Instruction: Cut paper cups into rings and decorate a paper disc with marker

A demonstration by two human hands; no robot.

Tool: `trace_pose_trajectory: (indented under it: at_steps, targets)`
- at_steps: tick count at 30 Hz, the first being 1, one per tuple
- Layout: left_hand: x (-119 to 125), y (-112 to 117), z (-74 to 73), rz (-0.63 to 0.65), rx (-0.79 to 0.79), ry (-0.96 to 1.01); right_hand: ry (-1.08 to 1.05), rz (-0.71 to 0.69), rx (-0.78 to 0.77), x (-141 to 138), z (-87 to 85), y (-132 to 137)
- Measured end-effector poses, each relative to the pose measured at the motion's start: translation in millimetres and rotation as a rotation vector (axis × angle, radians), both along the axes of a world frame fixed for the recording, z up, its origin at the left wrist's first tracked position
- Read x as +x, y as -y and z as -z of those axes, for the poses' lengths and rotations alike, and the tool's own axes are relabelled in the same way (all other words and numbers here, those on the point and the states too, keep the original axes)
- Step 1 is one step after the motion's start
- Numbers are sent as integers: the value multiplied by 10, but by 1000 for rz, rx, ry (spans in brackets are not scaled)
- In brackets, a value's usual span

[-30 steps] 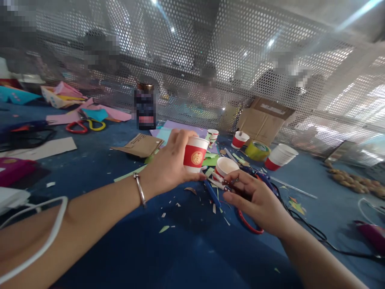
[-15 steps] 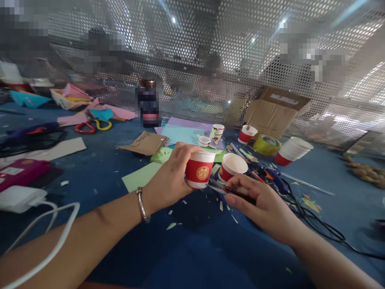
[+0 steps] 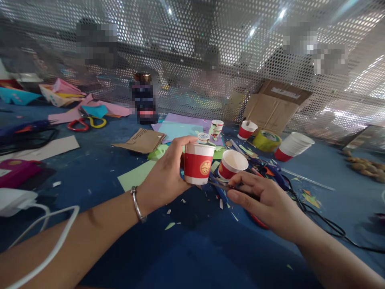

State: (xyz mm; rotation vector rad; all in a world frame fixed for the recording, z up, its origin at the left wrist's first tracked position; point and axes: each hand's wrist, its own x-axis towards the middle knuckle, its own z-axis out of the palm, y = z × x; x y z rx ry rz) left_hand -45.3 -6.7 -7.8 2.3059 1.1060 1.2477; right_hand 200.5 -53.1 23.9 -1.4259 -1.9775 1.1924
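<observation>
A red and white paper cup [image 3: 198, 163] with a gold emblem is upright in my left hand [image 3: 168, 172], gripped round its far left side above the table. My right hand [image 3: 263, 200] is closed on a pair of scissors [image 3: 219, 184], whose blades point left toward the base of that cup. Part of a red handle shows below the right palm; the rest is hidden by my fingers. Just beyond the right fingers a second paper cup [image 3: 233, 163] stands on the table, its white inside showing.
Paper scraps and a light green sheet [image 3: 135, 174] lie around the hands. At right are yellow tape [image 3: 267, 140], stacked cups [image 3: 294, 145] and a blue glue gun [image 3: 278, 176] with black cable. A white cable [image 3: 57, 253] crosses my left forearm. Cardboard [image 3: 272, 106] leans behind.
My left hand has turned the cup slightly, so its gold emblem sits farther right. The scissors have shifted a little, and their red handle now shows beneath my right hand. The view has moved slightly.
</observation>
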Motion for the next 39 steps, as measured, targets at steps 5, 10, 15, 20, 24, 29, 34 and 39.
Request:
trace_pose_trajectory:
  at_steps: [5,10,15,20,24,29,34,39]
  targets:
    - [20,4,2,20,-20,20,-36,6,-49,14,-36,7]
    - [35,12,19,49,-40,26,-53,11,-115,29,-43,15]
    - [31,35,21,13,-9,-57,-73,22,-167,31,-29,13]
    - [25,33,30,16,-17,-85,-72,23,-201,29,-14,-18]
    - [42,28,52,51,-24,-78,-84,25,-215,29,-6,-17]
    - [67,52,37,81,-58,-16,-130,37,-206,28,-30,33]
    - [40,35,-11,109,-75,-72,-124,13,-225,35,-41,35]
    - [11,-29,20,229,-267,-65,-121,-38,-251,18,12,-4]
